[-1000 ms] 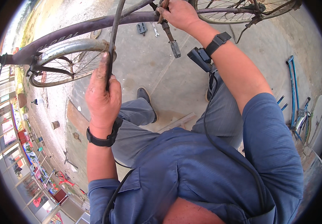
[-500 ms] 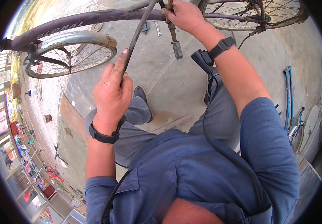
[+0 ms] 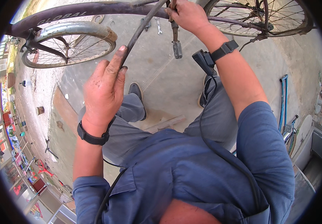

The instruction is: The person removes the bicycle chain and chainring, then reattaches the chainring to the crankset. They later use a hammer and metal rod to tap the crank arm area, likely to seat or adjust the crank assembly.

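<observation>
A purple bicycle frame (image 3: 110, 11) lies across the top of the view, with its front wheel (image 3: 67, 52) at left and its spoked rear wheel (image 3: 258, 16) at right. My left hand (image 3: 105, 87) is closed around the lower end of a long dark metal bar (image 3: 143, 28), index finger laid along it. From there the bar slants up to the right, over the frame. My right hand (image 3: 190, 15) is closed by the crank, around a rusty part mostly hidden by the fingers. Below it hangs a worn pedal (image 3: 177, 49).
Behind the frame, a wrench (image 3: 159, 28) lies on the concrete. A black device (image 3: 202, 59) on a cable hangs by my right wrist. At right is a blue bicycle frame (image 3: 283, 100); a brown tin (image 3: 40, 110) stands at left. My shoes (image 3: 135, 93) are below the bicycle.
The bar now leans further right at its top. My left hand has shifted a little left, its fingers slightly straighter. My right hand stays at the crank.
</observation>
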Motion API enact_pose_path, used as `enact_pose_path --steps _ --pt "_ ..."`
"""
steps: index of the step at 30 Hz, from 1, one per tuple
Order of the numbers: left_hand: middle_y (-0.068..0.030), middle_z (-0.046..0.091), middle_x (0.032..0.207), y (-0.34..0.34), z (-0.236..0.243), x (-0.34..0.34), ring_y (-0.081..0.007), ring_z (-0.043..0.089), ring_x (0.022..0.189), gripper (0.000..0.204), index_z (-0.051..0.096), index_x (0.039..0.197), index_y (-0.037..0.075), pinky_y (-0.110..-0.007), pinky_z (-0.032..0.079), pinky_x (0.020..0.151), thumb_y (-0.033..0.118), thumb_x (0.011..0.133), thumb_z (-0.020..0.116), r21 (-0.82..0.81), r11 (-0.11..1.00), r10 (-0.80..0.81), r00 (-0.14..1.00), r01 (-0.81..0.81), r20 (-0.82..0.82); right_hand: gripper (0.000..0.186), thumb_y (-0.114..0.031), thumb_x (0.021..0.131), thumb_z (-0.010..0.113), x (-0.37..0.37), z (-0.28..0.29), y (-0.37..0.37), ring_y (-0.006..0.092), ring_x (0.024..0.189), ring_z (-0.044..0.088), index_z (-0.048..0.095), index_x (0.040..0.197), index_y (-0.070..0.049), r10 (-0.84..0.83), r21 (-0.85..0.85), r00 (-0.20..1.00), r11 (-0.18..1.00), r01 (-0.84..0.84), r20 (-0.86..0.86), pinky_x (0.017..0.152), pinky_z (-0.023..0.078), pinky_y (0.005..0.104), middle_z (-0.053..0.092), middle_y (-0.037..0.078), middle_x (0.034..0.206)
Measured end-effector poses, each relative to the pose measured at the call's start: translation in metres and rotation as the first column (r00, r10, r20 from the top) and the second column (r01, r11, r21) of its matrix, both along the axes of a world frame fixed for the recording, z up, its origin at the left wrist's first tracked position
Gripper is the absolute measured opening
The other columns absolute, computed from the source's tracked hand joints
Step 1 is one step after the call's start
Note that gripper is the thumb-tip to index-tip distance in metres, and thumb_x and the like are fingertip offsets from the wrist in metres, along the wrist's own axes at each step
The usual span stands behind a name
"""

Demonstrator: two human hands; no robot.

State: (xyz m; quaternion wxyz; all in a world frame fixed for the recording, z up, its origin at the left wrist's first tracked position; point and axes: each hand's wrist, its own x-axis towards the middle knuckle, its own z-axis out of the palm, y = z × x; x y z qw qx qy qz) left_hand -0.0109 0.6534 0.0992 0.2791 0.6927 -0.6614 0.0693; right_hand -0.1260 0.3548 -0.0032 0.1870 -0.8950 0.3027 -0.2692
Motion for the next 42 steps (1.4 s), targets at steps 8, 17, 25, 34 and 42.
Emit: enact_pose_path --steps 8,17,25,34,42 --pt "-0.0062 0.045 0.075 0.003 -0.002 0.002 -0.0237 0.047 0.059 0.064 0.058 0.146 0.023 -0.034 0.044 0.054 0.001 0.087 0.072 0.042 0.998 0.047 0.998 -0.049 0.050 0.021 -0.027 0.090 0.067 0.001 0.000 0.000 0.0413 0.083 0.069 0.068 0.087 -0.007 0.014 -0.045 1.000 0.999 -0.015 -0.020 0.072 0.055 0.0521 0.070 0.019 0.083" --pt "-0.0063 0.045 0.076 0.004 -0.005 0.011 -0.0244 0.050 0.062 0.065 0.059 0.145 0.023 -0.036 0.045 0.055 -0.001 0.086 0.072 -0.019 0.999 0.040 0.998 -0.039 0.049 0.024 -0.030 0.090 0.069 0.004 0.001 0.006 0.0414 0.082 0.069 0.068 0.086 -0.006 0.001 -0.017 1.000 1.000 -0.001 -0.027 0.073 0.055 0.0533 0.070 0.020 0.082" --pt "-0.0071 0.047 0.076 0.016 -0.013 0.012 -0.0256 0.049 0.061 0.064 0.059 0.145 0.020 -0.037 0.045 0.055 -0.001 0.086 0.071 0.039 0.996 0.084 0.996 -0.083 -0.017 0.022 -0.028 0.088 0.070 0.009 0.004 0.008 0.0405 0.083 0.069 0.070 0.088 -0.005 0.064 0.023 0.996 0.998 -0.063 -0.066 0.075 0.055 0.0509 0.070 0.019 0.084" --pt "-0.0073 0.049 0.076 0.032 -0.028 0.010 -0.0267 0.050 0.060 0.061 0.059 0.144 0.020 -0.038 0.045 0.055 0.000 0.087 0.071 -0.021 0.991 0.129 0.984 -0.132 -0.125 0.018 -0.024 0.088 0.070 0.008 0.022 0.011 0.0389 0.084 0.069 0.072 0.088 -0.006 0.051 -0.012 0.999 0.999 -0.051 0.011 0.073 0.055 0.0485 0.071 0.017 0.084" --pt "-0.0070 0.050 0.077 0.033 -0.035 0.005 -0.0264 0.051 0.061 0.061 0.060 0.143 0.020 -0.037 0.045 0.055 0.000 0.087 0.071 -0.004 0.986 0.163 0.972 -0.166 -0.169 0.019 -0.024 0.088 0.070 0.011 0.020 0.013 0.0395 0.084 0.069 0.071 0.086 -0.005 0.046 -0.011 0.999 0.999 -0.046 -0.007 0.073 0.054 0.0495 0.070 0.018 0.084"
